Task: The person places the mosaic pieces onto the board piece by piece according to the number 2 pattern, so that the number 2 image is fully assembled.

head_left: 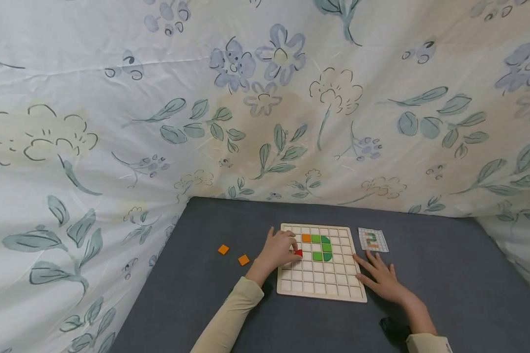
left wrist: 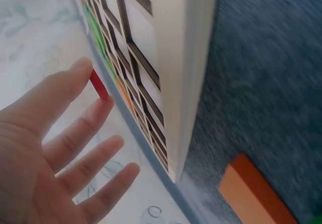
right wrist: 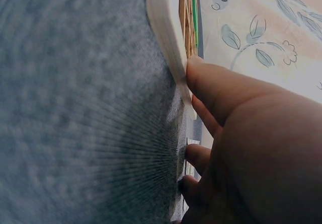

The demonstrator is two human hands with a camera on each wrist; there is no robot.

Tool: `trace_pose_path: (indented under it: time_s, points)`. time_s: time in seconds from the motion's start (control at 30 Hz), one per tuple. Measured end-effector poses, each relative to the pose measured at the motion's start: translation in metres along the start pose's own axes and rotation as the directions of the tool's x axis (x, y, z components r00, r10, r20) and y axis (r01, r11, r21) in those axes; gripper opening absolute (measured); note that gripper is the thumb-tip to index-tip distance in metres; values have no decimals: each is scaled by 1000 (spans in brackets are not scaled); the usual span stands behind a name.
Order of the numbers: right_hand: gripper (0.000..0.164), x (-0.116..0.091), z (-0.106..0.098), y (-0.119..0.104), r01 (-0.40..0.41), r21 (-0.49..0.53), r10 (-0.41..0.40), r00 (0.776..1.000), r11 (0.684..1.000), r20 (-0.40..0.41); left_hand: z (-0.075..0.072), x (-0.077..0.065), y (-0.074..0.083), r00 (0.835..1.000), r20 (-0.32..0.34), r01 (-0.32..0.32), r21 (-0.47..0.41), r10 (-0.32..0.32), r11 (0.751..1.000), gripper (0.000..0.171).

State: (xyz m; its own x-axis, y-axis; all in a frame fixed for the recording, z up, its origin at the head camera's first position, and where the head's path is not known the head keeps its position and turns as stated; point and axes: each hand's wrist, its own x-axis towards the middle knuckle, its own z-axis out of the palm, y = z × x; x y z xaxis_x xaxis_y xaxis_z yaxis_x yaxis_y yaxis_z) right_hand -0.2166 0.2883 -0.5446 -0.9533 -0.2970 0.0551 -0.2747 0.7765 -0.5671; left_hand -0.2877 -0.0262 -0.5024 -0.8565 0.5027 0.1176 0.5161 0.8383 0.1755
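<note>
Between thumb and index finger, my left hand (head_left: pixel 277 247) pinches a small red tile (left wrist: pixel 99 84) above the left part of a wooden grid board (head_left: pixel 315 290). Its other fingers are spread in the left wrist view. On the board lie an orange square tile (head_left: pixel 306 238) and several green tiles (head_left: pixel 327 247), some with a rounded edge. My right hand (head_left: pixel 383 280) rests at the board's right edge, thumb and a fingertip touching the rim, its fingers extended.
Two loose orange tiles (head_left: pixel 223 249) lie on the dark tabletop (head_left: pixel 194 289) left of the board. A printed pattern card (head_left: pixel 373 240) lies to the right, close to my right fingertips. Floral cloth (head_left: pixel 265 122) hangs behind and beside the table.
</note>
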Motion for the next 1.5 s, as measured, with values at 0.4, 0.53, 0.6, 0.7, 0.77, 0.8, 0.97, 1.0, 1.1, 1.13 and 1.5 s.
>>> trace_pose_path:
  time_s: [0.4,0.53,0.6,0.7,0.77,0.8,0.97,1.0,1.1,1.13,1.5]
  points:
    - [57,-1,1,2,-4,-7,4,1000,1000,-2,8,10,11,999,15,-33,-12,33,999,19]
    - [57,0,0,1,3,0,-3,1000,1000,-5,9,14,14,999,17,-38,25,38,999,22]
    - [57,0,0,1,3,-4,-3,1000,1000,-7,9,16,16,999,14,-39,47,39,998,23]
    - [57,0,0,1,-2,-15,2,1000,1000,-7,9,17,17,999,11,-38,70,37,997,24]
    - [57,0,-1,0,0,-16,0,1000,1000,-8,10,19,18,999,14,-39,82,38,996,24]
    - [57,0,0,1,0,-16,-1,1000,1000,-6,10,19,18,999,19,-41,90,39,995,24]
    - [58,0,0,0,2,-9,-2,1000,1000,-2,12,22,19,999,29,-48,99,46,994,25]
    - [58,0,0,0,2,-8,-2,1000,1000,0,12,22,19,998,30,-50,98,48,994,26]
    - [58,-1,0,0,2,-5,-2,1000,1000,0,12,22,19,998,29,-58,88,55,994,26]
    - [58,-1,0,0,1,-6,-1,1000,1000,-1,12,22,19,998,27,-60,84,58,995,26]
    - [57,-1,1,0,8,-7,-8,1000,1000,-2,15,24,18,998,24,-62,75,60,995,26]
